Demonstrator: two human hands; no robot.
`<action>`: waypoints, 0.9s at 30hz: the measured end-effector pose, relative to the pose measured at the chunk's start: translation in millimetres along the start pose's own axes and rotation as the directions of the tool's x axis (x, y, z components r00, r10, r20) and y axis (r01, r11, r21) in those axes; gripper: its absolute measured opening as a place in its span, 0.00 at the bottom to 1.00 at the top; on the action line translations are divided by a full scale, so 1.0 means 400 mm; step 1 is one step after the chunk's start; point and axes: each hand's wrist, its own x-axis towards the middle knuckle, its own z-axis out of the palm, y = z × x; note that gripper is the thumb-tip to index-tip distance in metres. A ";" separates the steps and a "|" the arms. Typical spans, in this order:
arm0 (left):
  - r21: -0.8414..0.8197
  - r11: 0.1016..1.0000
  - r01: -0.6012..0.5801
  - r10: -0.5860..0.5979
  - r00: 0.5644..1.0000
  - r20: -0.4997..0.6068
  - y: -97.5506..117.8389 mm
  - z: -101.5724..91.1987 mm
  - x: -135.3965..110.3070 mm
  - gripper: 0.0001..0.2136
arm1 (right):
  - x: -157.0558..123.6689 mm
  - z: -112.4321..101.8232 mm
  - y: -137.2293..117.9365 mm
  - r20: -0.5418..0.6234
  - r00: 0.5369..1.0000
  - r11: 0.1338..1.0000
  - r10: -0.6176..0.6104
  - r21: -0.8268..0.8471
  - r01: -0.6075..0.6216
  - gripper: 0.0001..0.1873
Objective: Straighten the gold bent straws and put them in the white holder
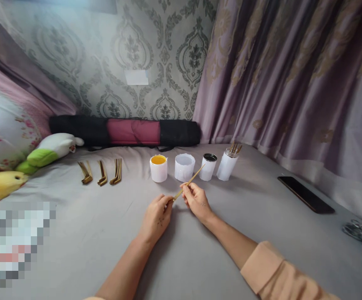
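A thin tan stick (196, 174) slants up and to the right between my hands. My left hand (157, 214) is closed on its lower end. Further up, the fingertips of my right hand (198, 202) pinch the same stick around its middle. The stick's upper tip points toward the white-wrapped can with a dark inside (208, 168). Beyond my hands stand a white tub with yellow contents (158, 171) and a translucent whitish tub (185, 168). To their right, a white-wrapped jar (227, 166) holds several thin brown sticks (236, 148).
Three groups of bent golden-brown strips (102, 173) lie at the left on the grey sheet (112, 233). A black phone (305, 193) and a dark metallic object (355, 230) lie at the right. Plush toys (48, 150) sit far left. A black-and-maroon long bag (133, 131) lines the wall.
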 end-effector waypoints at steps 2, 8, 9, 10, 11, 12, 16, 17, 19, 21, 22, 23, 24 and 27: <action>-0.036 0.999 0.021 -0.021 1.000 -0.009 0.001 0.000 0.001 0.11 | 0.000 0.000 0.000 -0.003 1.000 1.000 -0.004 0.004 0.004 0.15; -0.234 0.955 0.182 -0.190 0.982 -0.011 0.003 -0.002 0.007 0.11 | 0.000 0.000 -0.005 -0.032 0.999 0.999 -0.001 0.035 0.002 0.16; -0.286 0.933 0.220 -0.230 0.973 -0.002 0.005 -0.002 0.009 0.11 | 0.001 0.000 -0.006 -0.039 0.999 0.999 -0.002 0.035 0.004 0.16; -0.335 0.906 0.259 -0.271 0.963 0.011 0.007 -0.004 0.010 0.12 | 0.001 0.000 -0.006 -0.048 0.999 0.999 -0.005 0.034 0.006 0.16; -0.379 0.877 0.297 -0.309 0.951 0.030 0.011 -0.005 0.012 0.12 | 0.001 -0.001 -0.005 -0.057 0.998 0.999 -0.007 0.031 0.009 0.16; -0.418 0.845 0.334 -0.344 0.937 0.054 0.014 -0.007 0.013 0.12 | 0.001 -0.001 -0.005 -0.068 0.998 0.999 -0.009 0.031 0.011 0.16; -0.580 0.687 0.437 -0.442 0.886 0.144 0.031 -0.015 0.017 0.13 | 0.002 -0.001 -0.003 -0.102 0.995 0.999 -0.006 0.038 0.010 0.17; -0.620 0.646 0.447 -0.452 0.877 0.162 0.034 -0.016 0.018 0.13 | 0.003 -0.001 -0.003 -0.108 0.994 0.999 -0.007 0.039 0.011 0.17; -0.686 0.566 0.458 -0.465 0.864 0.193 0.035 -0.017 0.019 0.14 | 0.003 -0.001 -0.003 -0.115 0.993 0.999 -0.006 0.041 0.011 0.17; -0.734 0.489 0.471 -0.474 0.850 0.229 0.033 -0.015 0.019 0.15 | 0.004 -0.002 -0.001 -0.117 0.993 0.999 -0.004 0.046 0.010 0.17; -0.752 0.453 0.479 -0.478 0.843 0.249 0.031 -0.014 0.019 0.15 | 0.004 -0.002 0.000 -0.117 0.993 0.999 -0.005 0.044 0.010 0.17; -0.764 0.421 0.488 -0.480 0.835 0.269 0.029 -0.012 0.019 0.15 | 0.004 -0.003 0.001 -0.117 0.993 0.999 -0.007 0.039 0.012 0.16; -0.772 0.395 0.498 -0.479 0.828 0.290 0.027 -0.010 0.018 0.16 | 0.004 -0.003 0.002 -0.118 0.993 0.999 -0.010 0.032 0.014 0.16; -0.787 0.349 0.508 -0.460 0.825 0.329 0.022 -0.005 0.016 0.18 | 0.003 -0.005 0.004 -0.112 0.994 1.000 -0.012 0.024 0.015 0.15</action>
